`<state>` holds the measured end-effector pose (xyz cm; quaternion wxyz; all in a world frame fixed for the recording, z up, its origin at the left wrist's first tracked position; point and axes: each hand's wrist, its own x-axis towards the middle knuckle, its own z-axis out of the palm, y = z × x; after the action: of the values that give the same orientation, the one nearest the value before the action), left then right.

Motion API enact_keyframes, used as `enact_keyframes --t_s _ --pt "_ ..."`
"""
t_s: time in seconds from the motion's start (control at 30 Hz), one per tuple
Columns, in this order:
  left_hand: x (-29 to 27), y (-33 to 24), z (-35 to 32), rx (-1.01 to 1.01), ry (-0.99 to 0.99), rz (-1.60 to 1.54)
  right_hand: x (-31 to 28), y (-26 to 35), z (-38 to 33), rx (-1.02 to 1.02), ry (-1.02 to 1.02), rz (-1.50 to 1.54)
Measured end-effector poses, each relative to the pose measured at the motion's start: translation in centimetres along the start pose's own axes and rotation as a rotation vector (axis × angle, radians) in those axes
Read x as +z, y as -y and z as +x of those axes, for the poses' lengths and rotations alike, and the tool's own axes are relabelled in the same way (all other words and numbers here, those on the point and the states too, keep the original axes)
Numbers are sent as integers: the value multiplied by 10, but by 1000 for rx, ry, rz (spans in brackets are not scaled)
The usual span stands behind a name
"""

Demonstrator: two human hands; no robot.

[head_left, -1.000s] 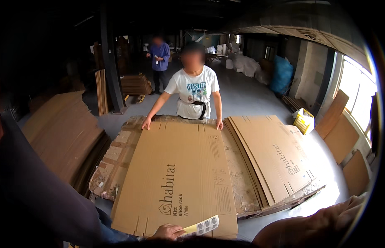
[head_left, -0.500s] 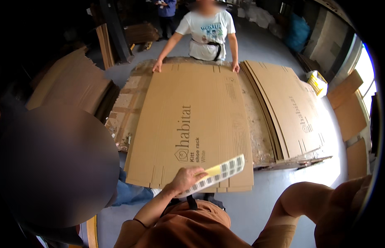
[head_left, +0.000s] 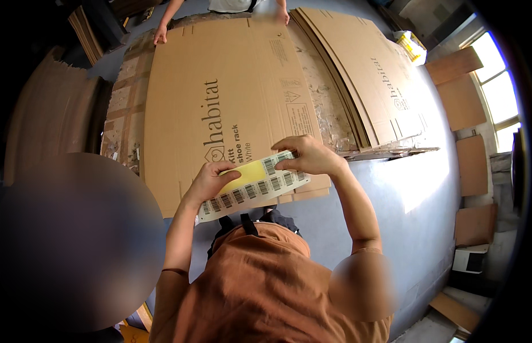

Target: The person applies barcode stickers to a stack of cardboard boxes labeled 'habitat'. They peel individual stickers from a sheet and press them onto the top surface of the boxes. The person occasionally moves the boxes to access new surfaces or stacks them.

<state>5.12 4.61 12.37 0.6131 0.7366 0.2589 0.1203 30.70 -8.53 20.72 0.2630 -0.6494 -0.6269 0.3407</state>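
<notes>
A sheet of barcode labels, white with a bare yellow patch along its upper edge, is held slanted between my two hands in front of my body. My left hand grips its left part, thumb on top. At the right end my right hand is closed on the sheet with thumb and fingers; whether it has a single label pinched is too small to tell. Just beyond lies a large flat brown cardboard carton with dark print, its near edge partly behind the sheet. No hand of mine visibly presses on it.
Across the carton, a co-worker's hands rest at its far corners. Another stack of flat cartons lies at the right on the worn work surface. More cardboard stands at the left. A large blurred shape covers the lower left.
My right hand has come in from the lower right and taken the sheet's right end. My left hand still holds the sheet. The view has tilted down, so the carton sits higher.
</notes>
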Motion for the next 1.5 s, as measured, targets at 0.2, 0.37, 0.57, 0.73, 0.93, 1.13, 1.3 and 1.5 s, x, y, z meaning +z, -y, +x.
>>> enact_keyframes --t_s 0.2,0.37,0.57,0.73,0.93,1.13,1.3,1.5 --pt "5 -12 17 372 -146 708 40 -27 1 203 -91 162" --pt "32 -2 30 330 -99 578 58 -38 0 293 -86 215" --pt "47 21 36 83 52 403 80 -65 -5 28 -218 -148" --pt "47 44 37 94 28 352 101 -60 2 -187 -338 -421" --pt "31 59 29 -30 27 304 123 -44 19 -286 -495 -530" --pt "53 152 30 6 -115 15 134 -38 20 -376 -472 -468" --pt "68 128 30 -105 -141 -242 127 -59 15 -262 -478 -95" --pt "81 120 50 -131 -14 683 110 -133 10 142 -569 609"
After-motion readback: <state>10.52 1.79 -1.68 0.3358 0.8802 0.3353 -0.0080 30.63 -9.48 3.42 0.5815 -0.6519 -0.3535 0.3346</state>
